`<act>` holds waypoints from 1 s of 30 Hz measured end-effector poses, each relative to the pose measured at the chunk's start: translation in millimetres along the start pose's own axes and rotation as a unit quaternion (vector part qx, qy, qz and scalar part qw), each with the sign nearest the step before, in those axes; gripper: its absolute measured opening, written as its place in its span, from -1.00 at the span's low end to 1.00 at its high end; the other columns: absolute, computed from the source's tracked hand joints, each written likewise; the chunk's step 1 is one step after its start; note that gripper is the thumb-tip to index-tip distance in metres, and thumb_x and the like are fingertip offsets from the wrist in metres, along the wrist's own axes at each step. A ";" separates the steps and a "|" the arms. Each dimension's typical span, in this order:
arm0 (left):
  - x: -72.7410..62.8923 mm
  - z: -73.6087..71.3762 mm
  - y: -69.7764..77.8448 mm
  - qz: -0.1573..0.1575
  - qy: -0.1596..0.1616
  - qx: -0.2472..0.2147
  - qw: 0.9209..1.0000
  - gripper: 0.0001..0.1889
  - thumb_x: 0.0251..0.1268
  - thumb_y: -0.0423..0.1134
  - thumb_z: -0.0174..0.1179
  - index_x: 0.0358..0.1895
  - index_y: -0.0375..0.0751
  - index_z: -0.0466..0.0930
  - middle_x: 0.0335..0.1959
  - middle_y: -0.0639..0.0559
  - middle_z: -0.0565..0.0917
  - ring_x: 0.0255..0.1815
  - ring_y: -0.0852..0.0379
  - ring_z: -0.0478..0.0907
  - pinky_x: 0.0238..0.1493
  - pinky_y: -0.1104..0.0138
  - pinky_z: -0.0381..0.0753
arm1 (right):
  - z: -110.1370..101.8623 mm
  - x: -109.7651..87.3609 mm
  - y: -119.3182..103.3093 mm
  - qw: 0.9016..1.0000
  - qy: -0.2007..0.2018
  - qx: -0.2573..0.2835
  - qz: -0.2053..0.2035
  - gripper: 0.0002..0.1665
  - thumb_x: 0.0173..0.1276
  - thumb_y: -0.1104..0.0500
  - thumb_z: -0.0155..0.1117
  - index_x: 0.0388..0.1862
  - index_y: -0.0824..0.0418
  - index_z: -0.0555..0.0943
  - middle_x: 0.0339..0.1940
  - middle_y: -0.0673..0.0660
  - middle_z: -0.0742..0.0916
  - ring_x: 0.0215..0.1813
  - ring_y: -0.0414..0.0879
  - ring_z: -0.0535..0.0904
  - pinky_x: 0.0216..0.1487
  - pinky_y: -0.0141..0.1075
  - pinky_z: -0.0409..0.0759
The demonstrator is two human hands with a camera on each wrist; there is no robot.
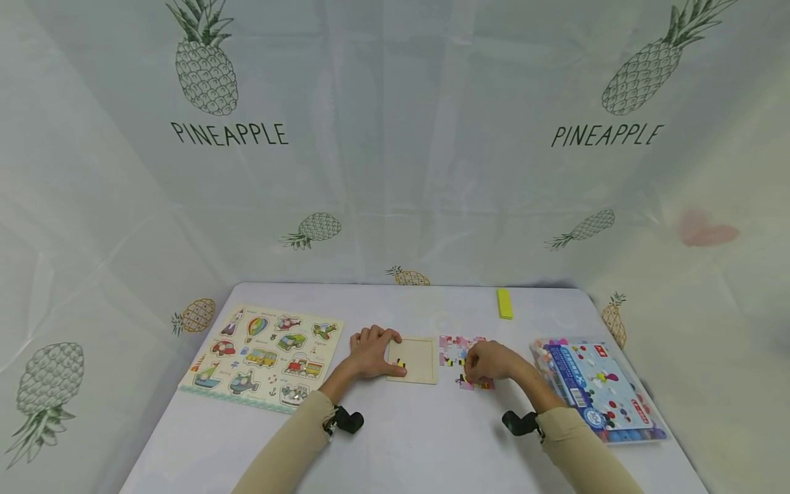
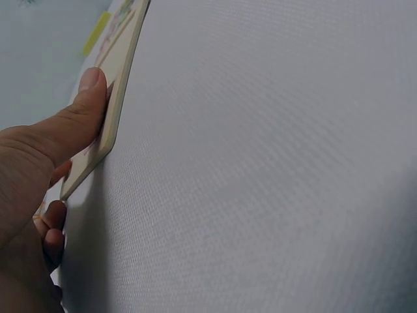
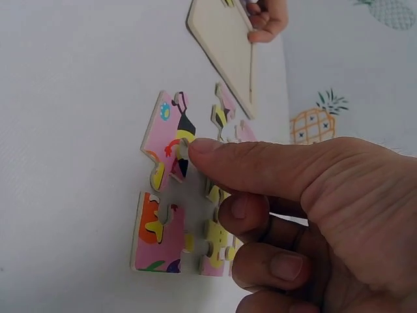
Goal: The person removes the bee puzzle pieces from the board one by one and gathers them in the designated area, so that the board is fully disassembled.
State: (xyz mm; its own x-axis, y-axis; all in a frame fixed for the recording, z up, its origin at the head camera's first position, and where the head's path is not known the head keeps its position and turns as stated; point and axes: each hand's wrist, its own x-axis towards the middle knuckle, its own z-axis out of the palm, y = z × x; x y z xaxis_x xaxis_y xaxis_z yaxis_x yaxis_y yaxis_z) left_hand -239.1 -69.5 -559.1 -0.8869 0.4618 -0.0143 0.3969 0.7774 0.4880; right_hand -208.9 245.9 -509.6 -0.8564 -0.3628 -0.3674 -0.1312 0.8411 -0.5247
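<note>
My left hand [image 1: 372, 353] grips the left side of a shallow wooden puzzle tray [image 1: 420, 362]. In the left wrist view its thumb [image 2: 88, 107] lies over the tray's near edge. A small black-and-yellow piece [image 1: 401, 362] sits inside the tray beside that thumb. To the right, my right hand [image 1: 490, 361] bends over a group of pink jigsaw pieces [image 1: 452, 346]. Its thumb and curled fingers pinch a pink jigsaw piece [image 3: 166, 127] with a black-and-yellow striped figure; the index fingertip is hidden behind the thumb. A pink-and-orange piece [image 3: 156, 241] lies just beside it.
On the left lies a large vehicle picture board [image 1: 265, 357]. A clear case of colourful parts with a blue-and-white label [image 1: 599, 384] is at the right, near my right forearm. A yellow block [image 1: 505, 304] stands toward the table's back edge, before a pineapple-print curtain [image 1: 395, 137].
</note>
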 end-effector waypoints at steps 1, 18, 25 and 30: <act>-0.1 0.3 -0.5 0.001 0.001 0.001 1.000 -0.28 -0.02 0.30 0.47 0.19 0.12 0.44 0.10 -0.07 0.38 0.14 -0.15 0.25 0.19 -0.19 0.07 | -0.4 0.1 -0.3 1.000 0.002 0.001 -0.002 -0.91 0.27 0.24 0.42 -0.42 0.12 0.67 -0.52 -0.01 0.66 -0.47 -0.11 0.52 -0.41 -0.26 0.47; 1.2 2.6 -7.4 0.012 -0.005 -0.008 1.000 -0.28 -0.02 0.26 0.49 0.21 0.15 0.43 0.12 -0.07 0.36 0.13 -0.12 0.23 0.16 -0.17 0.07 | 23.1 28.2 -34.7 0.994 0.036 0.033 -0.102 -0.96 0.32 0.20 0.40 -0.31 0.13 0.68 -0.48 -0.06 0.62 -0.46 -0.21 0.44 -0.40 -0.32 0.42; 3.7 7.1 -14.3 0.022 -0.006 -0.016 1.000 -0.22 -0.11 0.23 0.55 0.22 0.15 0.41 0.10 -0.08 0.36 0.12 -0.14 0.23 0.17 -0.18 0.04 | 41.4 38.8 -54.4 0.989 0.024 0.076 -0.126 -0.83 0.31 0.17 0.42 -0.12 0.13 0.73 -0.45 -0.05 0.64 -0.45 -0.22 0.43 -0.45 -0.34 0.39; 1.1 1.8 -11.6 0.027 -0.019 -0.009 0.999 -0.17 -0.14 0.26 0.55 0.25 0.15 0.40 0.11 -0.07 0.36 0.13 -0.12 0.23 0.19 -0.17 0.05 | 49.3 42.7 -63.1 0.987 0.036 0.077 -0.138 -0.80 0.30 0.14 0.44 -0.11 0.11 0.74 -0.53 -0.06 0.58 -0.50 -0.25 0.38 -0.48 -0.38 0.32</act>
State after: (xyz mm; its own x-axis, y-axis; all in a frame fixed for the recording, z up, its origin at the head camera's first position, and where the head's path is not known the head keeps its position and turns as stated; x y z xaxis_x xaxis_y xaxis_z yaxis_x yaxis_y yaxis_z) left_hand -244.2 -77.3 -566.3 -0.8545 0.5192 -0.0195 0.4398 0.7428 0.5047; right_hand -212.6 157.5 -530.0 -0.8326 -0.5357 -0.1407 -0.2926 0.6411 -0.7095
